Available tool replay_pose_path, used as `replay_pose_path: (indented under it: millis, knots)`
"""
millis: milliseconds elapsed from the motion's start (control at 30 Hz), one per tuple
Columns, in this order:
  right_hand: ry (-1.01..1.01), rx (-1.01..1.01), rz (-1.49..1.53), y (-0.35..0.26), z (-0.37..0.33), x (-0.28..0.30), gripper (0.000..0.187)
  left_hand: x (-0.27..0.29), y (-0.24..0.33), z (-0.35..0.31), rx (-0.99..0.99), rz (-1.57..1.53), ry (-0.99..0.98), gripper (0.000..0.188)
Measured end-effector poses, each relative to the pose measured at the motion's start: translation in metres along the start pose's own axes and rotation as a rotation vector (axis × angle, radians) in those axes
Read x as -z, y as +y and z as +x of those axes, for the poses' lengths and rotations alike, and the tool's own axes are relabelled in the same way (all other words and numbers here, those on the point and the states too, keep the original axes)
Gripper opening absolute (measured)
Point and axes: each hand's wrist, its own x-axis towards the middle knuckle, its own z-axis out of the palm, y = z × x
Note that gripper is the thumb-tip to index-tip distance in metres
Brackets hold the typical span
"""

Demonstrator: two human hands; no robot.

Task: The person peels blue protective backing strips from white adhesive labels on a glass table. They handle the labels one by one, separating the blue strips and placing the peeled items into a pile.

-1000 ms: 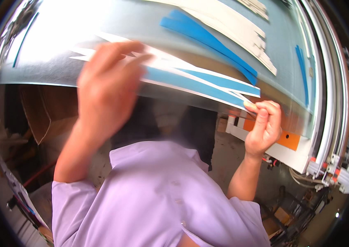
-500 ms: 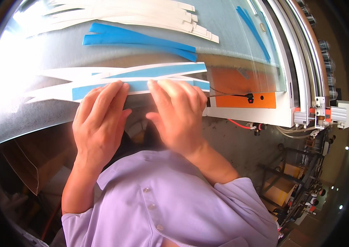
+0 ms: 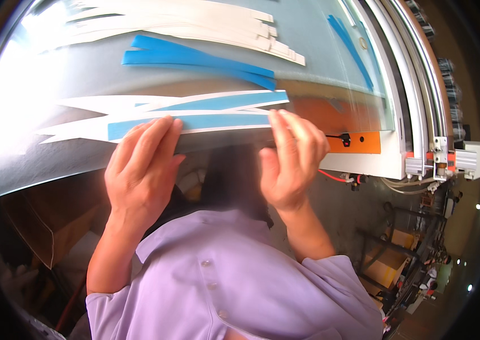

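A light-blue strip (image 3: pixel 223 120) lies lengthwise on a longer white strip at the near edge of the glass-topped table. On its left part rest the outstretched fingertips of my left hand (image 3: pixel 138 167), thumb apart. My right hand (image 3: pixel 293 161) has its fingers extended over the strip's right end and covers that end; its thumb stands away from the fingers. Just beyond, a second white strip with a light-blue band (image 3: pixel 234 100) crosses at a slant. Their white tails (image 3: pixel 75 129) fan out to the left.
Darker blue strips (image 3: pixel 194 59) lie farther back, with a pile of white strips (image 3: pixel 211 24) behind them. More blue strips (image 3: pixel 352 54) are at the right. An orange panel (image 3: pixel 371 143) with a black switch and a metal rail frame (image 3: pixel 415 96) borders the right side.
My right hand has slid rightward along the strip from its middle to its right end. My left hand stays on the left part. The light-blue strip's middle is now uncovered.
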Motion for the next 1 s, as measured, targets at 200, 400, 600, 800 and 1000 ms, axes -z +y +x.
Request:
replay_pose_path:
  millis: [200,400,600,800,1000]
  knots:
    - [-0.104,0.058,0.027,-0.008,0.004,-0.013,0.038,0.013,-0.015,-0.011,0.017,0.098,-0.022,0.054]
    - [-0.12,0.059,0.033,-0.018,0.015,-0.006,0.047,0.038,-0.043,-0.029,0.109,0.195,0.048,0.065]
    - [-0.228,0.126,0.049,-0.021,0.043,-0.002,0.078,0.039,-0.023,0.014,0.041,0.137,-0.155,0.082]
    - [-0.333,0.113,0.036,-0.029,0.047,0.005,0.088,0.024,-0.018,0.013,0.033,0.106,-0.13,0.08]
    - [-0.246,0.338,0.006,-0.038,0.048,-0.015,0.054,0.016,-0.02,0.008,-0.05,0.061,-0.093,0.072]
